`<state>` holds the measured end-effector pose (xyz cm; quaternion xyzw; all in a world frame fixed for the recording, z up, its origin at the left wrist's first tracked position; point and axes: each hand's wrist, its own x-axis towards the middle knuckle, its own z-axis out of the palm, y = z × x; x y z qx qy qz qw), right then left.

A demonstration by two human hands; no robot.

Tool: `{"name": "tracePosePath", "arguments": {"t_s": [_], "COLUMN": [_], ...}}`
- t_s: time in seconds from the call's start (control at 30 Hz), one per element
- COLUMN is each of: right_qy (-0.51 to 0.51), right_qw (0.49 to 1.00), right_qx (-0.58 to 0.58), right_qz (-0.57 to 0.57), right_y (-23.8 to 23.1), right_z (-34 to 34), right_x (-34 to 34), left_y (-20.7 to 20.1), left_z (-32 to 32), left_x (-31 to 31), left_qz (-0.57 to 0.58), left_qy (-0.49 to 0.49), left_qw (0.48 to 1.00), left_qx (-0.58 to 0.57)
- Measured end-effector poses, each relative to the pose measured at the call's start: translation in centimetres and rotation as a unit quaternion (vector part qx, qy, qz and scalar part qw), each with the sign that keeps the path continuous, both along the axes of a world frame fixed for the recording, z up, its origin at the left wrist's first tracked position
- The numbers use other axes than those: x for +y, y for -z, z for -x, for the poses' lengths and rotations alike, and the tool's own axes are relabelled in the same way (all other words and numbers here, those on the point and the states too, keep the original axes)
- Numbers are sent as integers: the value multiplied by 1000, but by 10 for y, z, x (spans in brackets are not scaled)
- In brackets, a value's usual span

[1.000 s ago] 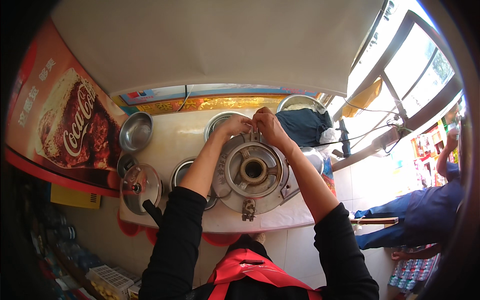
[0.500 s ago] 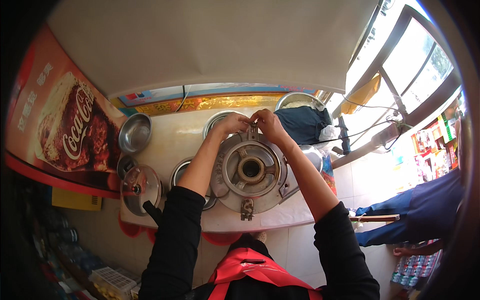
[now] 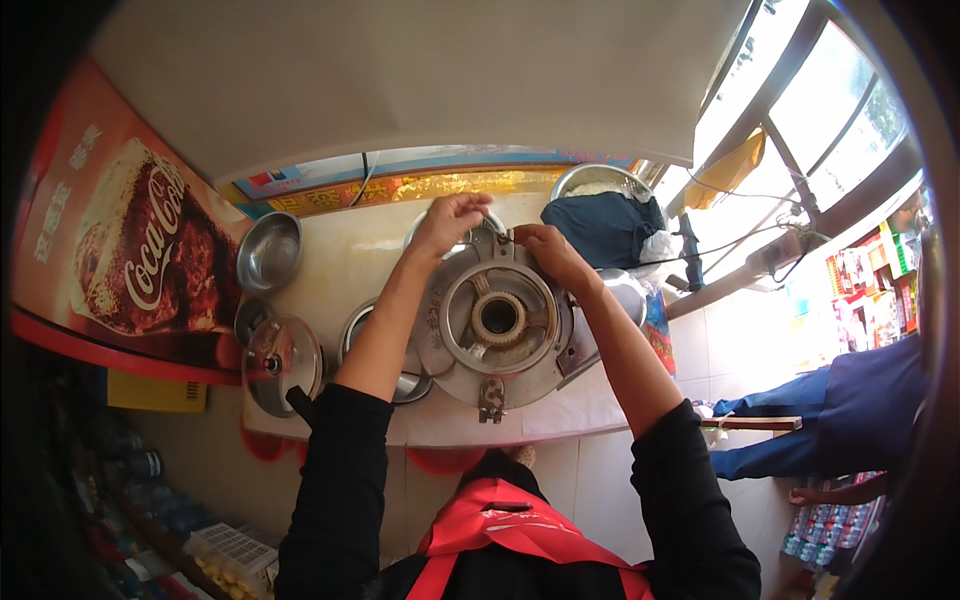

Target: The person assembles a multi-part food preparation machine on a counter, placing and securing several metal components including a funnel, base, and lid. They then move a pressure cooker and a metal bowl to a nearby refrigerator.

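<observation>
A round metal machine [image 3: 432, 350] with a wide ring and a brown toothed hub [image 3: 498, 318] at its centre stands before me. A small metal latch [image 3: 490, 396] sits on its near edge. At its far edge, the fingertips of my right hand [image 3: 552, 254] are closed at a second metal latch [image 3: 503, 238]. My left hand [image 3: 450, 226] is raised just left of that latch, apart from it, fingers bent together in a pinch. Whatever they may hold is too small to make out. Behind this hand a steel bowl [image 3: 412, 229] is partly covered.
Left on the table are a steel basin [image 3: 270, 252] and a glass-lidded pot [image 3: 312, 385]. Another pan [image 3: 352, 326] is half hidden by my left forearm. Dark cloth [image 3: 605, 240] covers part of a large bowl [image 3: 580, 175] at the back right. A person [image 3: 860, 410] is at far right.
My left hand has come away from the far latch and moved up and left. My right hand stays there, its fingers now lower. The view has shifted slightly.
</observation>
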<state>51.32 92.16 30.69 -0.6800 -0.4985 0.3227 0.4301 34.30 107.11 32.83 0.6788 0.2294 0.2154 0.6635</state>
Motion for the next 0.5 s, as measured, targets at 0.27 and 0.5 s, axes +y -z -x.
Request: {"name": "tracePosePath", "arguments": {"t_s": [0.27,0.5], "right_qy": [-116,-90], "right_qw": [991,986], "right_qx": [-36,82], "right_qz": [63,118], "right_y": [8,10], "right_z": [-12,-16], "right_x": [2,7], "left_y": [-4,70], "left_z": [140,234], "left_x": [-62,-190], "left_qz": [-104,59], "left_qy": [-342,-484], "left_qw": [919,871], "left_qx": [-166,-55]}}
